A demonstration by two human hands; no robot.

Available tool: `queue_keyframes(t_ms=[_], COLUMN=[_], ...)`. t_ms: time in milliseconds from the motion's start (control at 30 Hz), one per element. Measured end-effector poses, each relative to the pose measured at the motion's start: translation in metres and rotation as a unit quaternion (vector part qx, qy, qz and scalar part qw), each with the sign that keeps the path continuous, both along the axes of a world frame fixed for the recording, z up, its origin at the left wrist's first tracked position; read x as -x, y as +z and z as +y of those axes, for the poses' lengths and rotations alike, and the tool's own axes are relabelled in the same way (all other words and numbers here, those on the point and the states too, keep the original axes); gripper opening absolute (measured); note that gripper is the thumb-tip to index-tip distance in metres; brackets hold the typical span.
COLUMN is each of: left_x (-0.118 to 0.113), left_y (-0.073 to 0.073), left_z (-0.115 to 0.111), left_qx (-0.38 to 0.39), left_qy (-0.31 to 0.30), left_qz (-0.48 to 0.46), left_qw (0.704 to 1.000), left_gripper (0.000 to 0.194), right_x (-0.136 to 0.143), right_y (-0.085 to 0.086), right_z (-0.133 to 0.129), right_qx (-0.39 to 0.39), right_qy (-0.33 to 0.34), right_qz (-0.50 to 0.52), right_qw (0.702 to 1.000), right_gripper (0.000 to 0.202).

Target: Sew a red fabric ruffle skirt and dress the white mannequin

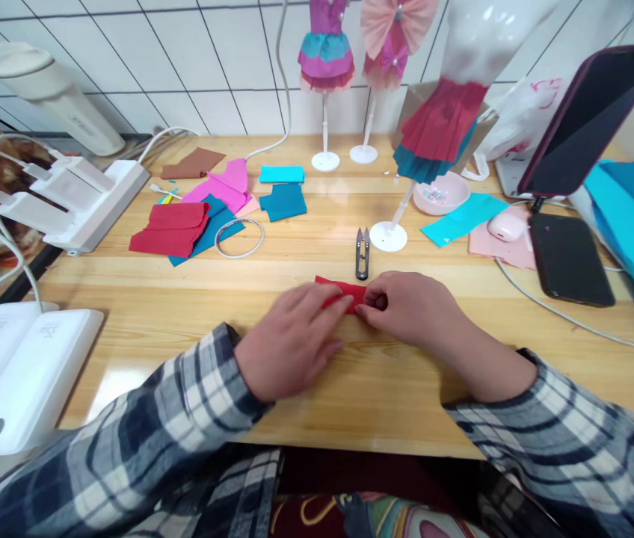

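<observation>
A small folded strip of red cloth (358, 296) lies on the table in front of me, partly hidden by my fingers. My left hand (293, 340) rests over its left part, fingers stretched out and lying flat. At the strip's right end my right hand (421, 308) is closed, thumb and forefinger pinching the cloth edge. Just beyond the strip lie thread snips (362, 254), blades pointing away from me. Behind them a white mannequin (471, 45) on a stand wears a pleated skirt (445, 119), red over teal.
Folded red cloth (170, 229), teal pieces (286, 202) and magenta cloth (227, 187) lie back left. Two small dressed stands (325, 160) (363, 154) are at the wall. To the right are a pink bowl (441, 196), a phone (572, 259) and cables. A power strip (101, 202) and power banks (37, 373) sit left.
</observation>
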State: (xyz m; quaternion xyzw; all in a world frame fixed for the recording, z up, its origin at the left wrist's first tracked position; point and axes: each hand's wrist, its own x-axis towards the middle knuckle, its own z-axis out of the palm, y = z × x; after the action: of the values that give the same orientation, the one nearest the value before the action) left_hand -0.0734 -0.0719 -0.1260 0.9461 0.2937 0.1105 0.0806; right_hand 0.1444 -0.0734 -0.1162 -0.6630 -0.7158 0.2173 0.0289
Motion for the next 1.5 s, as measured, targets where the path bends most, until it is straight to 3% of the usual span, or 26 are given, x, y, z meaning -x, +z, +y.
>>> queue_keyframes(t_ms=[100, 200, 467, 833, 1067, 1500], left_x=[-0.004, -0.003, -0.003, -0.005, -0.008, -0.012], left_y=[-0.010, -0.016, -0.007, -0.007, -0.008, -0.008], left_z=[-0.023, -0.030, -0.022, -0.018, -0.020, -0.017], left_qx=[-0.001, 0.023, 0.032, 0.024, -0.066, -0.033], left_qy=[0.022, 0.034, 0.082, 0.073, 0.049, 0.041], left_qz=[0.056, 0.076, 0.063, 0.091, 0.063, 0.069], left_qw=[0.998, 0.996, 0.994, 0.993, 0.995, 0.996], left_gripper=[0.065, 0.071, 0.068, 0.062, 0.057, 0.061], right_x=[0.001, 0.002, -0.014, -0.027, -0.033, -0.043], right_y=[0.001, 0.002, 0.004, 0.001, 0.002, 0.007], right_z=[0.001, 0.001, -0.009, -0.007, -0.004, -0.007], right_qx=[0.004, 0.002, 0.005, -0.011, 0.016, 0.048], right_qy=[-0.002, 0.002, -0.019, -0.014, -0.015, -0.025], right_qz=[0.001, -0.002, 0.012, 0.036, 0.029, 0.043], right_qw=[1.000, 1.000, 1.000, 0.999, 0.999, 0.998], right_gripper=[0.020, 0.020, 0.018, 0.012, 0.012, 0.011])
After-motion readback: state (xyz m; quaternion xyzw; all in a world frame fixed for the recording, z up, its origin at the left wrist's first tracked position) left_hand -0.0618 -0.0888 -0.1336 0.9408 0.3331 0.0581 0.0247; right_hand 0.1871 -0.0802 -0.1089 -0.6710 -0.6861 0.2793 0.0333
